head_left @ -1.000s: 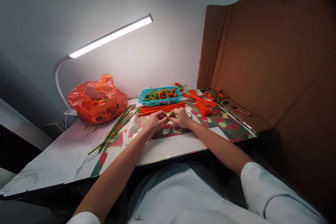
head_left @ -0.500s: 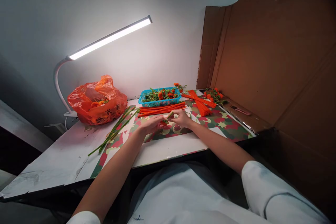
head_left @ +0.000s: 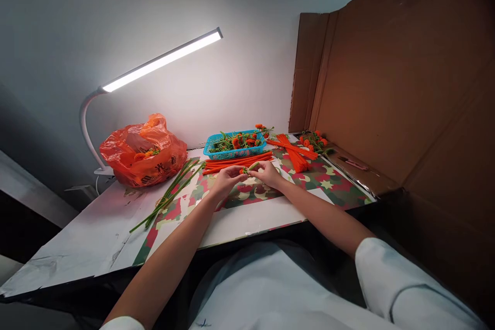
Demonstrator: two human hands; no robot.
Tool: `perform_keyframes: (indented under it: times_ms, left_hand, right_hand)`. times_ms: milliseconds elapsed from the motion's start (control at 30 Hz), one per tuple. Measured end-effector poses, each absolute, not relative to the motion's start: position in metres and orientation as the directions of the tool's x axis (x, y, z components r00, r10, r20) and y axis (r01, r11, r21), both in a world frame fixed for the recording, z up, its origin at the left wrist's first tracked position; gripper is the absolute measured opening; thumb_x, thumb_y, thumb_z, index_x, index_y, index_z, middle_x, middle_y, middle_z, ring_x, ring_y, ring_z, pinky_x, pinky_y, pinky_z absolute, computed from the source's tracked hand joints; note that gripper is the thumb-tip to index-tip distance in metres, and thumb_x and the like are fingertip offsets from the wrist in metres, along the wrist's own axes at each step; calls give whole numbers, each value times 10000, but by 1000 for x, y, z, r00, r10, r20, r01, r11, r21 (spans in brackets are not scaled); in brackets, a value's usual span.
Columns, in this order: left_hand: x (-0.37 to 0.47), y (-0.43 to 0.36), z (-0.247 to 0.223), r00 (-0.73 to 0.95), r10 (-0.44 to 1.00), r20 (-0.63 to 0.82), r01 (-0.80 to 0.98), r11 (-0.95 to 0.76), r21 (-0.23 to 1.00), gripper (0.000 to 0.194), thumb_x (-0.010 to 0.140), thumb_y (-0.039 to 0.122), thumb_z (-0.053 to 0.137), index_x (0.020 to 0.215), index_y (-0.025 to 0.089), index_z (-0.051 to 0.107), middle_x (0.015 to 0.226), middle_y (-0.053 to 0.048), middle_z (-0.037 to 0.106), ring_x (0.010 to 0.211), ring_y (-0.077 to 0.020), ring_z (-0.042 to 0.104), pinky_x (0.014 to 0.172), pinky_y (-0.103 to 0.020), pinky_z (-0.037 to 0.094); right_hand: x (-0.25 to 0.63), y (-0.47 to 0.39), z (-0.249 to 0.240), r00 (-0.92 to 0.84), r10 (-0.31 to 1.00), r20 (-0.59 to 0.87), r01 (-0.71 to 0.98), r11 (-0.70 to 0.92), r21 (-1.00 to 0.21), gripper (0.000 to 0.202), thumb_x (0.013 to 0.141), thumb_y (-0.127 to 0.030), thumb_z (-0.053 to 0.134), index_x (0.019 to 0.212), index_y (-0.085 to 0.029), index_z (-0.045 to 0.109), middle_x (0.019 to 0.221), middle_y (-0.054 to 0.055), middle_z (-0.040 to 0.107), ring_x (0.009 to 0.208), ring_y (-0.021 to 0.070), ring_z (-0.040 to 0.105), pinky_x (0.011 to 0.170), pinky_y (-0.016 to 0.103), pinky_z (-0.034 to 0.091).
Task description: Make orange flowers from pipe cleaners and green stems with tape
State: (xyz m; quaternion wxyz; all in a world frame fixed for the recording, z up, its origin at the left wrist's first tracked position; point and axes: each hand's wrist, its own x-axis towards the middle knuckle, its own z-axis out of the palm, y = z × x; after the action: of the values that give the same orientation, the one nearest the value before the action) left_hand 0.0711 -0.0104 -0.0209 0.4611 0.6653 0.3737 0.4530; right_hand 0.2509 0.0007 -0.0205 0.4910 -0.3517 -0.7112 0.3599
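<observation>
My left hand [head_left: 228, 180] is closed, thumb and fingers pinching a small orange flower [head_left: 243, 171] with green at its base. Facing it, my right hand [head_left: 267, 174] pinches a light green piece [head_left: 253, 166] beside the flower; whether this is a stem or a strip is too small to tell. Just behind both hands lies a row of thin orange sticks [head_left: 216, 165] that look like pipe cleaners. A blue basket [head_left: 235, 153] beyond them holds orange flowers with green stems.
Long green stems [head_left: 166, 203] lie left of my hands, near an orange plastic bag [head_left: 143, 165] with flowers inside. More orange sticks [head_left: 296, 157] lie crossed at right, with flowers [head_left: 315, 140] and a cutter [head_left: 353, 163] beyond. A lamp [head_left: 162, 60] and cardboard wall [head_left: 386, 82] frame the table.
My left hand has turned and lifted slightly, and the orange flower now shows more clearly between the fingertips. The right hand has barely moved. The view has shifted slightly.
</observation>
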Motion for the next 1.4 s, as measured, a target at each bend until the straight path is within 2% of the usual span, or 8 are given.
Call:
perform_keyframes:
  times_ms: [167, 367, 533, 633, 900, 1067, 1167, 1400]
  left_hand:
    - [70, -11, -17, 346, 928, 139, -7, -146, 989, 385, 680, 425, 725, 935, 145, 660, 780, -29, 672, 621, -97, 584, 621, -222, 473]
    - [77, -16, -13, 394, 918, -34, -108, 83, 991, 439, 700, 536, 668, 883, 152, 561, 618, 0, 612, 465, -72, 541, 495, -196, 455]
    - [79, -20, -15, 338, 927, 163, -11, -169, 985, 485, 649, 426, 749, 1008, 184, 532, 721, 7, 639, 606, -114, 621, 578, -226, 494]
    - [78, -18, -16, 299, 925, 232, 49, -258, 965, 443, 629, 425, 760, 934, 164, 573, 749, -10, 650, 645, -129, 628, 630, -255, 509]
    - [77, -17, -12, 397, 912, -100, -7, 112, 994, 460, 757, 595, 566, 716, 137, 547, 602, -36, 596, 477, -99, 555, 496, -234, 465]
    - [80, -23, -13, 298, 926, 233, 100, -273, 957, 478, 610, 443, 767, 947, 172, 563, 826, -22, 638, 650, -122, 611, 581, -238, 493]
    - [81, -21, -15, 257, 905, 340, 150, -385, 911, 465, 586, 416, 785, 922, 166, 583, 809, -15, 638, 671, -125, 608, 610, -237, 490]
    - [77, -15, -13, 378, 924, -55, 19, 52, 998, 480, 733, 611, 577, 727, 131, 587, 607, -54, 613, 506, -113, 564, 527, -242, 479]
  right_hand:
    - [249, 0, -20, -308, 843, 442, 45, 477, -878, 256, 662, -410, 694, 720, -163, 658, 700, 28, 656, 667, 149, 596, 680, 291, 477]
    - [248, -2, -20, -275, 806, 525, 157, 576, -802, 251, 726, -407, 645, 726, -156, 649, 735, 44, 659, 693, 150, 588, 696, 291, 466]
    - [248, 2, -25, -227, 829, 511, 210, 554, -806, 227, 757, -377, 611, 739, -154, 647, 719, 39, 652, 676, 144, 581, 671, 276, 460]
    - [248, 4, -27, -209, 835, 509, 228, 547, -805, 221, 756, -373, 609, 733, -156, 644, 696, 33, 641, 658, 141, 572, 652, 269, 454]
    - [249, -2, -25, -209, 763, 612, 213, 647, -733, 165, 748, -323, 603, 708, -164, 629, 684, 22, 630, 664, 141, 569, 670, 269, 444]
    - [250, 1, -27, -172, 818, 549, 318, 574, -754, 194, 728, -310, 617, 610, -159, 592, 613, 13, 608, 608, 135, 550, 620, 263, 421]
    - [249, 2, -28, -153, 852, 500, 322, 522, -790, 209, 723, -320, 626, 601, -154, 594, 609, 18, 618, 603, 137, 557, 611, 260, 422]
    - [248, -5, -24, -194, 777, 599, 215, 630, -746, 213, 744, -376, 634, 708, -166, 652, 691, 27, 654, 671, 148, 590, 678, 272, 452]
